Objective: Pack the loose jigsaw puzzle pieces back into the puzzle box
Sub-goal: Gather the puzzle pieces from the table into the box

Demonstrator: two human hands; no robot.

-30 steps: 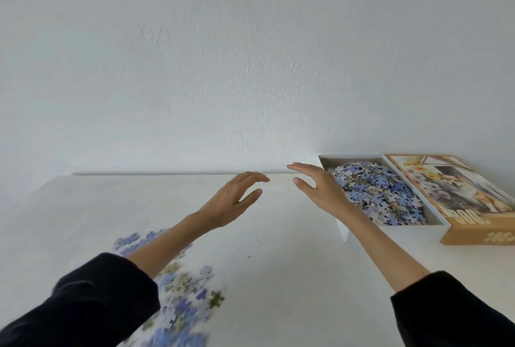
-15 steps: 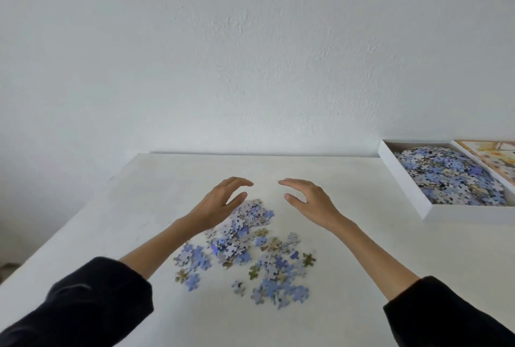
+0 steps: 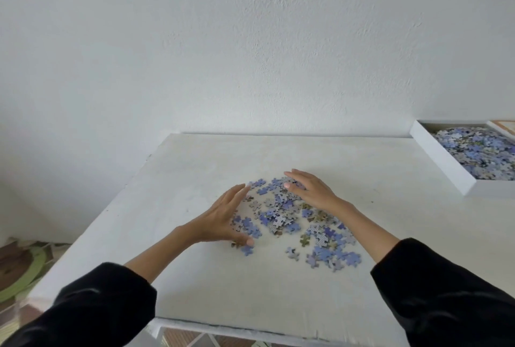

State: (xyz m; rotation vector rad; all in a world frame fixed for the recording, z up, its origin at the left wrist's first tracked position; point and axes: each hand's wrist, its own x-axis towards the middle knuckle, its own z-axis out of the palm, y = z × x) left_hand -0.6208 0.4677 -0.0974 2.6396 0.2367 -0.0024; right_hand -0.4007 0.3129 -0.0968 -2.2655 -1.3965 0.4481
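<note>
On the flat white tabletop, a loose scatter of blue, grey and olive cardboard jigsaw pieces lay near the middle, some face up and some showing their dotted grey backs. The person's left hand stood on edge at the left side of the scatter, fingers straight and close together, palm turned toward the pieces, with the thumb tip down among a few blue pieces at the near-left fringe. The right hand lay palm down over the far-right part of the scatter, fingers extended and slightly spread. Whether its fingertips pressed the pieces or only hung just above them could not be told. Neither hand gripped anything.

Both forearms were bare below black sleeves pushed up toward the elbows.

The shallow white cardboard puzzle box sat well apart from the hands, at the far right of the table against the plain white wall. It held a heaped mass of packed blue and grey pieces. A sliver of an orange-edged printed lid showed just beyond it, cut off by the picture's edge. A green round shape lay on the floor to the left of the table.
</note>
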